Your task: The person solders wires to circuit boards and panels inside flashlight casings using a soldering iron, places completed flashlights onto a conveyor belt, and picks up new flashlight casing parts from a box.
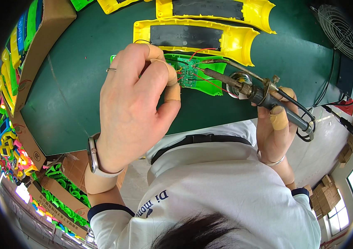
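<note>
Right hand (277,128) is gripping the iron (260,95), fingers closed round the handle, tip pointing at the board (188,74). Board is sitting in the green shell (213,88) on the table (77,103), red wires (204,49) trailing off. Left hand (133,97) is covering the shell's left half, fingers bent, tips close; can't tell if they're pinching anything. Yellow shell (236,39) is lying just behind.

Open tabletop (66,103) left, yellow shell (238,42) beyond, soldering iron (258,95) right, room under left fingers (163,74) unclear
</note>
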`<action>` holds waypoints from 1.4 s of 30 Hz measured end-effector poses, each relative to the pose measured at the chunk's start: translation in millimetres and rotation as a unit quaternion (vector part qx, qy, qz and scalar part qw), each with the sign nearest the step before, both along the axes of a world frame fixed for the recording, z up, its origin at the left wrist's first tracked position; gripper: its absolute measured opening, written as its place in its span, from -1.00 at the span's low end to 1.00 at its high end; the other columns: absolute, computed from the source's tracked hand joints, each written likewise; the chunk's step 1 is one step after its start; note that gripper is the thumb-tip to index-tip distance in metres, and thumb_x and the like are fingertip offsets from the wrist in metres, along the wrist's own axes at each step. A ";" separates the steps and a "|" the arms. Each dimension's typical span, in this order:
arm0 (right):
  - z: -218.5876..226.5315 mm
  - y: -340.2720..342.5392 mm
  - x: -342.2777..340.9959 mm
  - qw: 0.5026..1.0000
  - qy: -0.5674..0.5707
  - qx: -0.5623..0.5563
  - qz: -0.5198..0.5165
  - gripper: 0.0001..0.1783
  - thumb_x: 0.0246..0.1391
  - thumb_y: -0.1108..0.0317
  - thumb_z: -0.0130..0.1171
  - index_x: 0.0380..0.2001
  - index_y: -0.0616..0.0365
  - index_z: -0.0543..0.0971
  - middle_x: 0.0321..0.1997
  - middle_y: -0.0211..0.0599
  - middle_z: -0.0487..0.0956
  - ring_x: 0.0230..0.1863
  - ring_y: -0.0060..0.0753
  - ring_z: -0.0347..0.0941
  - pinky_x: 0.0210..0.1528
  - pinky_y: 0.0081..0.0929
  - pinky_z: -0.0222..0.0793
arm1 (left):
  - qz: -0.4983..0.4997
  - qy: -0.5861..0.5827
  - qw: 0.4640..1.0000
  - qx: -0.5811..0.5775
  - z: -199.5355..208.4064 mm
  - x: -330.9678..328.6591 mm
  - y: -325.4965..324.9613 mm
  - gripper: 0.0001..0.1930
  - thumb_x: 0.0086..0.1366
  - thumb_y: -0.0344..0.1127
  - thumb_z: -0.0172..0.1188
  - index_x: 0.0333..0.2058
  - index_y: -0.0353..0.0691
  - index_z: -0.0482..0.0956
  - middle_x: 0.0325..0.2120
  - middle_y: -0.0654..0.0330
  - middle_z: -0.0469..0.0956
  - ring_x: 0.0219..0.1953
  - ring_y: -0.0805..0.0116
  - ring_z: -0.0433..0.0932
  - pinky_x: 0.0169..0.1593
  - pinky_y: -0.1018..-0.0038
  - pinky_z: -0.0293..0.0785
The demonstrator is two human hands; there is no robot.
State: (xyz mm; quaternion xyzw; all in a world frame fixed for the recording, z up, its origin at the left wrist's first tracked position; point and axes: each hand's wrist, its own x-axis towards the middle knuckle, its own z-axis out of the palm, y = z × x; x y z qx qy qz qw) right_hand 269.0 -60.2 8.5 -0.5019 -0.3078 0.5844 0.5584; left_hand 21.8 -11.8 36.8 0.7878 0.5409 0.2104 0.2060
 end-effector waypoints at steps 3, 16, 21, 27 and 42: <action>-2.5 2.2 1.8 1.000 0.011 0.017 -0.008 -0.59 0.14 0.37 0.31 -0.02 0.38 0.47 -0.08 -0.26 0.46 -0.27 -0.36 0.52 -0.19 -0.47 0.45 | 0.004 0.000 1.000 0.000 -0.6 0.2 -0.6 -0.77 -0.09 -0.62 0.30 -0.43 -0.27 0.49 -0.23 0.07 0.45 -0.28 0.14 0.51 -0.21 0.36 0.46; -2.7 10.3 10.5 0.999 -0.011 0.048 -0.008 -0.60 0.18 0.31 0.29 -0.03 0.36 0.48 -0.08 -0.25 0.46 -0.26 -0.36 0.50 -0.14 -0.45 0.44 | 0.010 -0.017 0.997 0.069 -16.5 -4.6 4.9 -0.76 0.10 -0.48 0.38 -0.24 -0.18 0.55 -0.34 0.13 0.54 -0.35 0.15 0.54 -0.33 0.38 0.47; 0.3 14.5 17.3 0.998 -0.015 0.054 0.009 -0.62 0.20 0.27 0.24 -0.04 0.32 0.49 -0.15 -0.27 0.48 -0.31 -0.44 0.43 -0.09 -0.43 0.40 | -0.055 -0.013 0.975 0.214 8.0 -43.9 11.0 -0.65 0.02 -0.45 0.45 -0.17 -0.12 0.66 -0.24 0.13 0.62 -0.23 0.17 0.60 -0.21 0.35 0.53; -4.0 25.0 19.1 0.998 -0.023 0.053 0.014 -0.60 0.23 0.24 0.20 -0.01 0.32 0.47 -0.18 -0.27 0.48 -0.25 -0.46 0.40 -0.04 -0.39 0.37 | -0.330 0.226 0.895 0.196 9.6 -78.9 -19.3 -0.74 0.10 -0.43 0.29 -0.20 -0.03 0.66 -0.17 0.30 0.63 -0.08 0.26 0.58 -0.09 0.33 0.55; 14.3 29.1 21.3 0.995 -0.008 0.009 0.096 -0.59 0.06 0.42 0.33 -0.06 0.45 0.52 -0.18 -0.23 0.50 -0.37 -0.44 0.49 -0.32 -0.55 0.45 | -0.194 0.012 0.947 0.256 -28.3 -33.1 15.8 -0.68 -0.15 -0.42 0.33 -0.30 -0.16 0.68 -0.38 0.27 0.53 -0.36 0.28 0.54 -0.38 0.44 0.51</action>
